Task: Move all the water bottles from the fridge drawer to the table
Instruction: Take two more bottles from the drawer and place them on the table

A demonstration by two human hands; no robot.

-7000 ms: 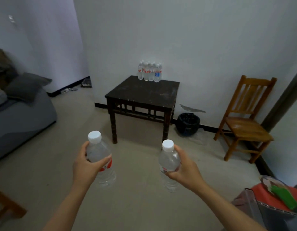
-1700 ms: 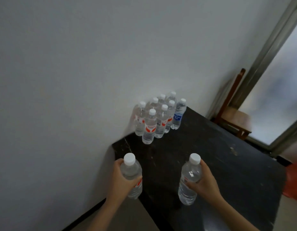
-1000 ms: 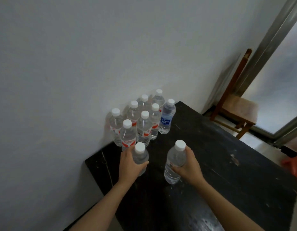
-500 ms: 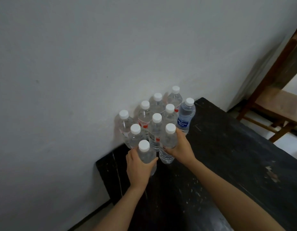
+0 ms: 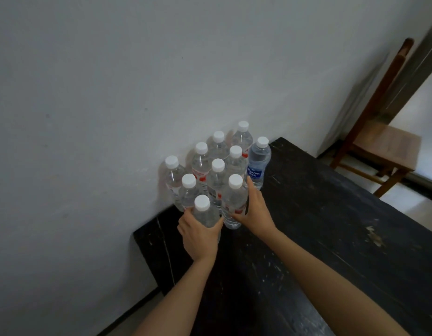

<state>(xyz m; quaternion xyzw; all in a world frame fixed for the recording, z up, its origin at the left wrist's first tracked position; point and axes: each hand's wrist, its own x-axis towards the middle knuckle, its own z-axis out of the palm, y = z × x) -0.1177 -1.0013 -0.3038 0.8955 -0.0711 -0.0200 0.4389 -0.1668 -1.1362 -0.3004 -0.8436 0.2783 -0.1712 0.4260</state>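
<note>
Both hands wrap one bottle each, left hand on the front bottle, right hand on its neighbour, at the table's back-left corner. Full, smooth plastic; mid-body grip seems safest.

Ten bottles clustered upright at the far left corner of the worktop, hard against the wall. Nearest bottle at the cluster's front, beside the left edge, inside the left grip. Next bottle just right of it, touching the right grip. Chair beyond the far right edge.
</note>
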